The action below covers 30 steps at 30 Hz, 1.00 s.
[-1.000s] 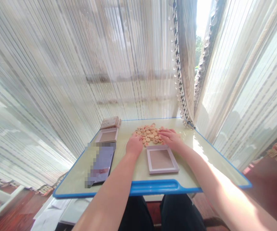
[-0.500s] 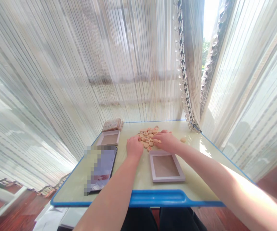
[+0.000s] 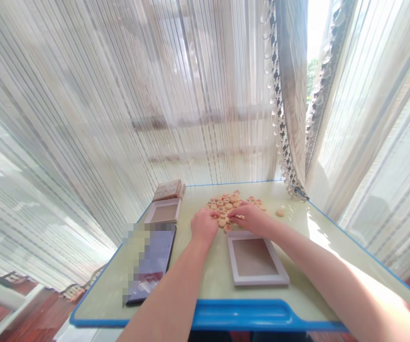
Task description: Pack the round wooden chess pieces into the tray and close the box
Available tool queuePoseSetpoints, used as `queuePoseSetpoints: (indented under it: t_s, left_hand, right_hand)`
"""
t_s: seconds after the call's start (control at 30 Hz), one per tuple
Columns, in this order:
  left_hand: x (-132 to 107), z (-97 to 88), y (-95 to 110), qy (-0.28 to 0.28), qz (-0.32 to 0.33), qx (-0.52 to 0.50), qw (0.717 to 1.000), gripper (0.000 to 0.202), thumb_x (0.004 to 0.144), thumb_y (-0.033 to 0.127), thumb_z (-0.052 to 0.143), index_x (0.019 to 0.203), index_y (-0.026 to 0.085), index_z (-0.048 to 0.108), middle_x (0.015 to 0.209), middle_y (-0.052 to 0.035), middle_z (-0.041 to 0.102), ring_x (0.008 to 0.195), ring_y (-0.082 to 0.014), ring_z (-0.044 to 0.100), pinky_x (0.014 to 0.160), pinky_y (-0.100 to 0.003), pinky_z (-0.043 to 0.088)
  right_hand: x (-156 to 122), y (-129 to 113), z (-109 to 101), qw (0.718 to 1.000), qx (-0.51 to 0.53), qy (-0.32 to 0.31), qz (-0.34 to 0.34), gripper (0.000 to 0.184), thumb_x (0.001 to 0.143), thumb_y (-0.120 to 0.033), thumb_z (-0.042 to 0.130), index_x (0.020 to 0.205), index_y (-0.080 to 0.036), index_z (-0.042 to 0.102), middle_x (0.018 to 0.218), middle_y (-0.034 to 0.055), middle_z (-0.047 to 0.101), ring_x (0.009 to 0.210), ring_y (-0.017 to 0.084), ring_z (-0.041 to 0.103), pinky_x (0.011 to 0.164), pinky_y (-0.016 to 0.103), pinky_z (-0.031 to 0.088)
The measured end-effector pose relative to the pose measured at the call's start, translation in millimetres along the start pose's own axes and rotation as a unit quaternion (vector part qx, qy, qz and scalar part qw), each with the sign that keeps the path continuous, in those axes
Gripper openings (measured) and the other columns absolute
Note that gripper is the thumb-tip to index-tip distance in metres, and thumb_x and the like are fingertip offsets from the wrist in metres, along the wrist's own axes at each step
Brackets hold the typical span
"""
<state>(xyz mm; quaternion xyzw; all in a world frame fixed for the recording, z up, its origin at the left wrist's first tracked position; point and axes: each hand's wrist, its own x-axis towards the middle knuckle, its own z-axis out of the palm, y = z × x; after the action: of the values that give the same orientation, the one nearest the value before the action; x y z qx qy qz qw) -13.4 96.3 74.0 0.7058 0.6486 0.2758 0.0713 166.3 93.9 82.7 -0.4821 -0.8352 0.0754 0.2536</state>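
Note:
A pile of round wooden xiangqi pieces (image 3: pixel 229 206), some with red or dark characters, lies toward the far side of the table. At its near left edge is my left hand (image 3: pixel 205 225), fingers curled and closed around a piece that is mostly covered. My right hand (image 3: pixel 250 218) reaches in from the right, thumb and forefinger drawn together on a piece at the pile's near side. Just in front of the pile is a shallow box tray (image 3: pixel 258 280) with a pale rim and brown bottom. One loose piece (image 3: pixel 280 212) rests apart at the right.
On the left lie a tablet (image 3: pixel 157 259), partly blurred out, another shallow box part (image 3: pixel 147 217) and a stacked wooden-looking box (image 3: pixel 167 189). The table (image 3: pixel 308 275) has a blue edge and a blue front ledge (image 3: pixel 242 313). String curtains (image 3: pixel 205 95) hang behind it.
The view has tilted slightly, so the table sits lower. My left hand has moved inward against the pieces, and my right hand's spread fingers have come together near the pile's front.

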Motion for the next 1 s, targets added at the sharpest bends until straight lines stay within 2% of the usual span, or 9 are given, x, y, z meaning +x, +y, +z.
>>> queuePoseSetpoints:
  t_s: [0.17,0.3,0.37,0.5,0.6,0.7,0.8,0.9,1.0]
  left_hand:
    - [-1,0.9,1,-0.005,0.014,0.024,1.000,0.031,0.073,0.016,0.052,0.092,0.030,0.072,0.103,-0.0025,0.066,0.099,-0.0224,0.056,0.087,-0.034,0.042]
    - [-3,1.9,0,-0.006,0.036,0.038,0.999,0.033,0.077,0.018,0.051,0.103,0.028,0.069,0.107,-0.0042,0.063,0.102,-0.0213,0.055,0.091,-0.033,0.040]
    - [-3,2.3,0,-0.005,0.047,0.042,0.998,0.032,0.079,0.019,0.050,0.105,0.027,0.068,0.108,-0.0045,0.062,0.102,-0.0210,0.054,0.092,-0.033,0.040]
    - [-3,3.2,0,0.004,0.051,0.058,0.997,0.028,0.087,0.027,0.044,0.103,0.023,0.067,0.104,-0.0069,0.062,0.101,-0.0211,0.054,0.092,-0.033,0.040]
    - [-2,4.5,-1,0.006,0.057,0.076,0.995,0.034,0.091,0.030,0.035,0.093,0.019,0.068,0.099,-0.0094,0.062,0.097,-0.0208,0.055,0.091,-0.033,0.040]
    - [-1,5.8,-2,0.003,0.057,0.094,0.994,0.036,0.091,0.028,0.033,0.087,0.017,0.068,0.095,-0.0111,0.063,0.095,-0.0214,0.055,0.090,-0.035,0.041]
    - [-1,5.8,-2,0.014,0.047,0.081,0.996,0.030,0.089,0.027,0.039,0.094,0.016,0.066,0.098,-0.0117,0.062,0.098,-0.0222,0.054,0.092,-0.036,0.040]
    - [-3,3.4,0,0.035,0.049,0.055,0.997,0.028,0.085,0.017,0.042,0.102,0.016,0.065,0.102,-0.0103,0.061,0.101,-0.0210,0.053,0.094,-0.034,0.039]
    - [-6,0.3,4,0.005,0.091,0.052,0.994,0.034,0.077,0.006,0.045,0.097,0.021,0.069,0.102,-0.0073,0.060,0.100,-0.0201,0.052,0.094,-0.032,0.040]
  right_hand:
    - [-5,1,-6,0.998,-0.038,-0.003,-0.042,0.020,0.083,-0.027,0.055,0.090,-0.026,0.073,0.094,0.0057,0.065,0.094,0.021,0.053,0.083,0.032,0.043]
    - [-6,9,-5,0.998,-0.060,0.025,-0.012,0.026,0.087,-0.026,0.049,0.101,-0.024,0.071,0.097,0.0076,0.064,0.093,0.023,0.051,0.084,0.036,0.042]
    - [-6,15,-4,0.997,-0.072,0.023,-0.015,0.028,0.087,-0.022,0.046,0.100,-0.024,0.071,0.096,0.0073,0.065,0.094,0.022,0.052,0.087,0.036,0.041]
    - [-6,20,-5,0.995,-0.093,0.013,-0.018,0.026,0.085,-0.020,0.048,0.091,-0.023,0.073,0.094,0.0064,0.066,0.092,0.020,0.055,0.098,0.037,0.034]
    - [-6,17,-12,0.994,-0.106,0.010,0.028,0.026,0.083,-0.019,0.048,0.090,-0.022,0.073,0.094,0.0061,0.067,0.092,0.020,0.055,0.093,0.034,0.038]
    - [-7,14,-19,0.989,-0.123,-0.010,0.077,0.024,0.080,-0.021,0.049,0.084,-0.023,0.073,0.090,0.0062,0.067,0.092,0.022,0.054,0.083,0.031,0.041]
    - [-9,12,-22,0.988,-0.126,-0.024,0.089,0.020,0.078,-0.024,0.053,0.078,-0.024,0.072,0.088,0.0063,0.066,0.090,0.022,0.053,0.077,0.030,0.042]
    - [-10,14,-19,0.987,-0.125,-0.006,0.097,0.019,0.080,-0.029,0.053,0.078,-0.024,0.072,0.087,0.0067,0.064,0.092,0.022,0.053,0.076,0.029,0.041]
    - [-10,17,-17,0.986,-0.129,0.001,0.101,0.021,0.080,-0.034,0.054,0.077,-0.024,0.072,0.087,0.0069,0.063,0.092,0.022,0.053,0.077,0.030,0.041]
